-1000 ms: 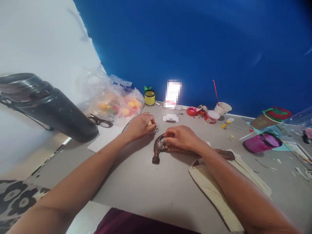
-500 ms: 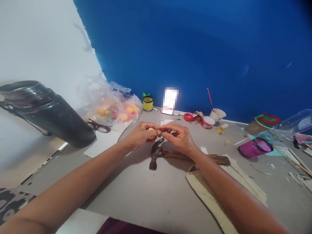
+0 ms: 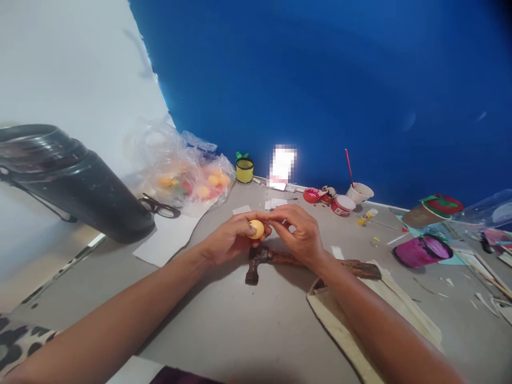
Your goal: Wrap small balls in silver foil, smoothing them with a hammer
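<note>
Between the thumb and fingers of my left hand (image 3: 228, 237) is a small yellow-orange ball (image 3: 257, 230). My right hand (image 3: 298, 229) is closed in a pinch right beside it, its fingertips meeting those of my left hand; whatever it pinches is too small to make out. Beneath both hands a claw hammer (image 3: 252, 273) lies on the grey table, its worn wooden handle (image 3: 362, 268) running off to the right below my right wrist. The hammer's claw is partly hidden by my hands.
A large dark flask (image 3: 92, 186) stands at left, near black glasses (image 3: 164, 209) and a plastic bag (image 3: 184, 170) of orange balls. Paint pots (image 3: 343, 205), a paper cup (image 3: 360, 192) and a magenta cup (image 3: 420, 252) are at right. Beige cloth (image 3: 344, 320) lies under my right forearm.
My left hand has turned and lowered a little, so more of the yellow-orange ball shows. My right hand's fingers have drawn together more tightly. The view has shifted slightly.
</note>
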Demonstrator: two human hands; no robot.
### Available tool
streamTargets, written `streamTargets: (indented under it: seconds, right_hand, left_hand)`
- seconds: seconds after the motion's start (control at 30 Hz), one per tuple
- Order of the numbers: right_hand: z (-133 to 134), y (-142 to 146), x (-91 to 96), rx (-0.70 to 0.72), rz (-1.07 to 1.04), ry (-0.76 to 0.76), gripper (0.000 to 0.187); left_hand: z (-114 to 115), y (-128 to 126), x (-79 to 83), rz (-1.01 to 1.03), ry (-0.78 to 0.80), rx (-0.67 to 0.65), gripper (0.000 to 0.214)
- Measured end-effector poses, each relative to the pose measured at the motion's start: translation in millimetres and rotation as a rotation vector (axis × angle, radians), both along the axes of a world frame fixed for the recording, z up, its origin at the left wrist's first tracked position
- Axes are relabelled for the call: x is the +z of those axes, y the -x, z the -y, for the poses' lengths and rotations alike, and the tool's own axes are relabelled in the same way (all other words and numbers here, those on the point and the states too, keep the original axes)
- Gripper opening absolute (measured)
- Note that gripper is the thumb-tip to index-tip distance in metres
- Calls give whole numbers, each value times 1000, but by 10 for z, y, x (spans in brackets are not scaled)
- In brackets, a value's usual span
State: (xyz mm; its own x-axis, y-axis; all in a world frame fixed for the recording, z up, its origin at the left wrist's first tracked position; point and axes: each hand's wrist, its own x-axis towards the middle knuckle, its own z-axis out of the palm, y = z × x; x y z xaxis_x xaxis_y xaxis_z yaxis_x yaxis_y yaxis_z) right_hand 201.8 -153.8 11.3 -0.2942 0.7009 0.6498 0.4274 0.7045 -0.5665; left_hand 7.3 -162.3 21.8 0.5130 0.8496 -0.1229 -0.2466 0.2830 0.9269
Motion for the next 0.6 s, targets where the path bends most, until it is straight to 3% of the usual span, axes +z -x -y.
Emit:
streamTargets:
  seconds: [0.1, 0.2, 0.4, 0.6]
  right_hand:
    - [18, 18, 44, -45, -121, 81, 13]
    - [21, 33, 72, -36, -281, 338, 8]
    - [-47, 15, 60, 187, -517, 839, 25]
    - [-55, -12, 77, 304, -607, 1012, 28]
  left_hand:
    - [46, 5, 4, -48, -35, 30, 45]
    - [65, -5, -11, -157, -104, 111, 47]
    - [56, -14, -55, -156, -162, 182, 45]
    - [81, -30, -86, -103, -80, 189, 59]
